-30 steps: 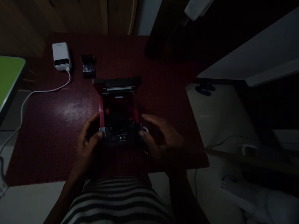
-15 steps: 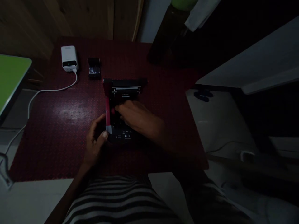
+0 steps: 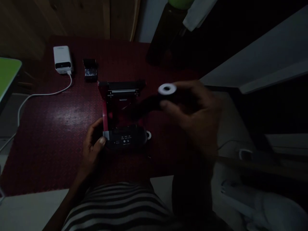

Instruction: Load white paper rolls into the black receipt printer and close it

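A small black and red label printer (image 3: 125, 138) sits on the table with its lid (image 3: 122, 86) raised. My left hand (image 3: 93, 139) grips its left side, the thumb on the grey corner and the fingers against the side wall. To the right of the printer, above the table, my right hand (image 3: 192, 110) is closed around a dark roll (image 3: 167, 89) with a white ring-shaped end. A dark, blurred strip (image 3: 146, 105) trails from the roll toward the open printer; whether it touches the printer I cannot tell.
On the red patterned table (image 3: 69, 147) stand a white power bank (image 3: 63, 59) with a cable and a small black object (image 3: 90, 70). A tall dark bottle (image 3: 160, 35) with a green top stands at the back. A green-topped surface (image 3: 8, 73) lies at left.
My right hand has come out of the printer and moved right, now with the dark roll in it. My left hand stays on the printer's left side. The whole view has shifted slightly.
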Action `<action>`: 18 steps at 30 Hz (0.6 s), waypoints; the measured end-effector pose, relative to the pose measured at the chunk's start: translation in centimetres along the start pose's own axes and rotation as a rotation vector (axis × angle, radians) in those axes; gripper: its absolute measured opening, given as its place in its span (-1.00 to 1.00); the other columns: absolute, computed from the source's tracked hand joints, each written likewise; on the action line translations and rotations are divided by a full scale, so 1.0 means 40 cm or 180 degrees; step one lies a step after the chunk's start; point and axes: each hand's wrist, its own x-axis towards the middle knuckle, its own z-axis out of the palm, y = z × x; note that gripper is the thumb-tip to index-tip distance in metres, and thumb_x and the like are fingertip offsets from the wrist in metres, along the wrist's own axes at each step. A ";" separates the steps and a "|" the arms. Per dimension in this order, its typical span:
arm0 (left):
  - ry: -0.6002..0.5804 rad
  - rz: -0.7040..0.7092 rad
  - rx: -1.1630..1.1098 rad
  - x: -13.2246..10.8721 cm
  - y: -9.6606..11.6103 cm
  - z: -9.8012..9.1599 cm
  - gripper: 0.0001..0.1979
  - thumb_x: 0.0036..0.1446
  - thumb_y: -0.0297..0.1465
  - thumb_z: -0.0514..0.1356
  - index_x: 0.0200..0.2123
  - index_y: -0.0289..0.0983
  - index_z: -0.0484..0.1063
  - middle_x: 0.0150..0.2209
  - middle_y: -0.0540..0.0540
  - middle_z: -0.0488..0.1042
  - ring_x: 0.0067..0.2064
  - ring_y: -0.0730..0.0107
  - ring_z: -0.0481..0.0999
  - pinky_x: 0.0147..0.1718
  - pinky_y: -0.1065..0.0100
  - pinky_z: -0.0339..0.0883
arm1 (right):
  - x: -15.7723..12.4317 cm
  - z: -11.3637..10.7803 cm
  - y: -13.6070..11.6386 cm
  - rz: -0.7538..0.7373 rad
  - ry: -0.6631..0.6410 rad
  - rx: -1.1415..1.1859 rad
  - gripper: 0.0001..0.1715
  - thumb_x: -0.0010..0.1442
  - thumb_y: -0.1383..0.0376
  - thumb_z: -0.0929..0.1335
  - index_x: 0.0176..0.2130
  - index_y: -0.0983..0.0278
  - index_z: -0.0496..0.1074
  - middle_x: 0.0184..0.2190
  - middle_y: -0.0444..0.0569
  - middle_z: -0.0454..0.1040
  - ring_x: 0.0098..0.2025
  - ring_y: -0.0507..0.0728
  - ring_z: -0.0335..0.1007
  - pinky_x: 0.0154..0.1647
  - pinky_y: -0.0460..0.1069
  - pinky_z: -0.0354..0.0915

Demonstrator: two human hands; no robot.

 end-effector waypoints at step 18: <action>0.0086 0.0093 0.0058 0.003 -0.008 0.000 -0.38 0.40 -0.01 0.32 0.41 -0.09 0.51 0.34 -0.15 0.56 0.33 -0.04 0.55 0.27 0.08 0.45 | -0.039 0.156 0.260 0.1081 -0.0273 0.0371 -0.54 0.13 0.25 0.49 0.04 0.20 0.49 0.03 0.08 0.71 0.05 0.25 0.65 0.03 0.17 0.52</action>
